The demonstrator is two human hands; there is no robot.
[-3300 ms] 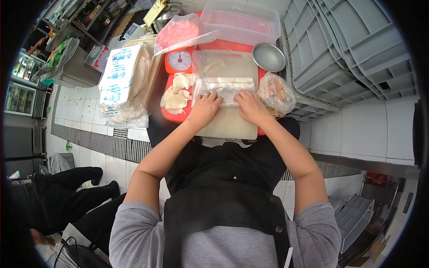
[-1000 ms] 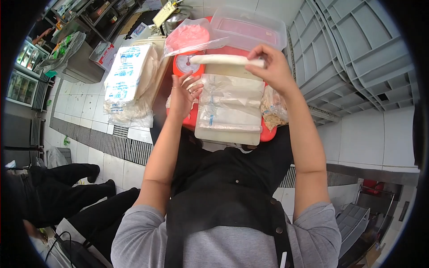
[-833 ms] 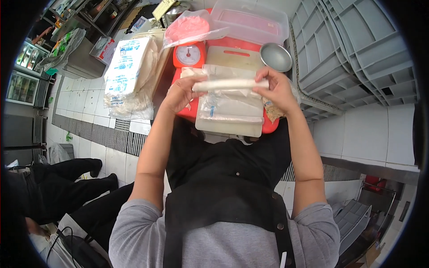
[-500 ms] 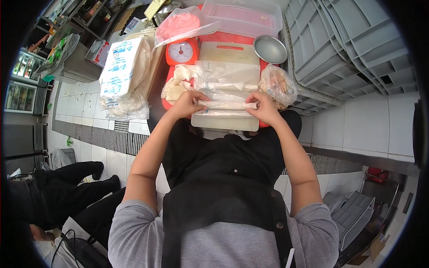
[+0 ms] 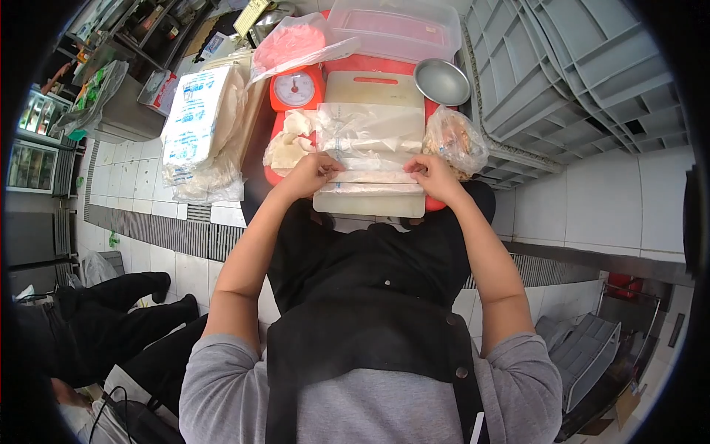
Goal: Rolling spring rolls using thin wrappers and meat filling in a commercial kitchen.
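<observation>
A clear plastic sheet (image 5: 372,127) lies over a pale cutting board (image 5: 370,206) in front of me. Across its near part runs a long, thin, pale pinkish roll (image 5: 373,177), with the film around or under it. At the roll's left end, my left hand (image 5: 313,173) is closed, thumb and fingertips pinching the film. My right hand (image 5: 435,177) pinches the film at the right end in the same way. Pale, thin sheets of food (image 5: 290,150) are piled just left of my left hand. A knotted clear bag of brownish pieces (image 5: 454,137) lies beside my right hand.
Behind the board stand an orange dial scale (image 5: 297,89) under a bag of pink paste (image 5: 290,46), a metal bowl (image 5: 441,81) and a clear plastic tub (image 5: 399,29). Stacked plastic packs (image 5: 196,126) flank the left; grey crates (image 5: 547,81) wall the right. Another person's legs (image 5: 111,311) show at lower left.
Both hands have shifted slightly on the film at the roll's ends. The roll looks less lifted and lies flatter on the board. The whole view has slid a little.
</observation>
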